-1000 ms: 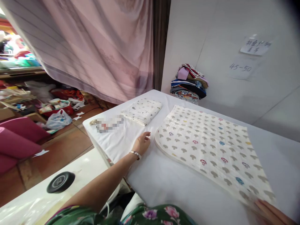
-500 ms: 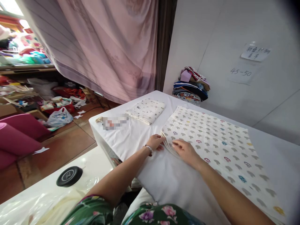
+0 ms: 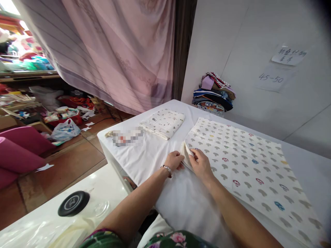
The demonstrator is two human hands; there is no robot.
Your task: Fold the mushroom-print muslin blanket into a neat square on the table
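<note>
A folded white cloth (image 3: 243, 156) with a print of grey and coloured mushrooms lies spread on the white-covered table (image 3: 157, 160). My right hand (image 3: 201, 164) pinches the upper layer at the cloth's near left edge and holds it slightly raised, so the layers part there. Close beside it, my left hand (image 3: 174, 160), with a bracelet on the wrist, is closed on the lower layers at the same corner. Its fingertips are partly hidden. Farther back lies a smaller folded cloth (image 3: 164, 123) with a small scattered print, apart from both hands.
A blurred-out item (image 3: 126, 136) lies at the table's left corner. A lower white surface (image 3: 103, 182) at left bears a round black object (image 3: 73, 203) and clear plastic. Folded fabrics (image 3: 213, 94) are piled by the wall. A pink curtain (image 3: 124, 51) hangs behind.
My right hand has closed on the upper layer at the cloth's edge and lifted it a little, opening a gap. The left hand stays at the corner. The view has shifted slightly.
</note>
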